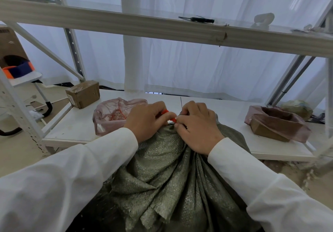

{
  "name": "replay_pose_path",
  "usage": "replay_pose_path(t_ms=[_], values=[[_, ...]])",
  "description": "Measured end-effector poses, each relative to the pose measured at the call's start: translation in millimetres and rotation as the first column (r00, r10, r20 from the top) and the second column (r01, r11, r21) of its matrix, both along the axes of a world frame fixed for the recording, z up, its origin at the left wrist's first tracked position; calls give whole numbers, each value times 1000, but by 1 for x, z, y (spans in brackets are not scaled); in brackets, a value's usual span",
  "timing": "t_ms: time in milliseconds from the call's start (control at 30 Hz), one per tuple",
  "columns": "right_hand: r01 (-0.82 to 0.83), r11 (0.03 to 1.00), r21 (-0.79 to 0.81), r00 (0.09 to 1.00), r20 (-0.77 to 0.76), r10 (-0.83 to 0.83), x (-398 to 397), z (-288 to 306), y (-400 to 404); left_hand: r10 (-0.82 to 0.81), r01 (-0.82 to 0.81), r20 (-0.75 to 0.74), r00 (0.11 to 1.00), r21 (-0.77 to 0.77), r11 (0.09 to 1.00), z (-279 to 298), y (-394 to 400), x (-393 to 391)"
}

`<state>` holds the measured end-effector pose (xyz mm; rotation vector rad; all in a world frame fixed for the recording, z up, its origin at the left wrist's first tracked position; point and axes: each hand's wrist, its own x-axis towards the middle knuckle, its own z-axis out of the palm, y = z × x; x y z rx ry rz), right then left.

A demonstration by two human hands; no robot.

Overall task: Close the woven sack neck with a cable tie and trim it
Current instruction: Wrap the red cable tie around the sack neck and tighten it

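Head view: green woven sack (167, 174) near centre, against the front edge of the low shelf (75, 125), neck gathered into pleats and pinched between both hands. Red cable tie (168, 116) showing in two short bits between the fingers, right at the neck; whether already threaded through its head, cannot tell. Thin dark strand standing up just behind the knuckles, possibly a tail. Left hand (146, 121) curled shut on the tie and bunched cloth; right hand (197, 125) closed on the neck beside it, fingertips meeting the left's. Judged stage: neck gathered, tie being wrapped or cinched; tightening probably unfinished, trimming certainly left. No cutter in either hand. Pink plastic bag (110, 113) with red strands inside just left of the hands, likely spare ties. Taped cardboard box (83, 94) farther left; open box in a pink bag (275, 123) at right. Dark tool (198, 19) on the upper shelf, far and above, perhaps for trimming. Fingers themselves hiding the tie's lock.
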<state>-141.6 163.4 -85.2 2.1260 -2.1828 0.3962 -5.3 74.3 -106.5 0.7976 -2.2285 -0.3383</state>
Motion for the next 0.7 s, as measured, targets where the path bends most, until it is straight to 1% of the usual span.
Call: replay_pose_path(t_ms=[67, 233, 333, 467, 567, 700], values=[[3, 1000, 24, 1000, 4, -3, -1, 2, -2, -18, 22, 32, 999, -122, 992, 0, 5, -2], [4, 999, 36, 1000, 20, -5, -2, 3, -4, -11, 21, 39, 999, -281, 959, -2, 9, -1], [17, 1000, -10, 997, 74, -16, -3, 1, -3, -18, 26, 34, 999, -262, 965, -3, 9, 0], [50, 995, -84, 993, 115, -40, -3, -2, -2, -14, 20, 31, 999, -196, 980, -4, 10, 2], [63, 990, -128, 991, 125, -46, -1, -3, -2, -3, 10, 37, 999, -174, 985, -6, 11, 2], [74, 981, -178, 991, 120, -53, 0, -6, -3, -33, 32, -4, 999, -135, 990, -9, 13, 2]])
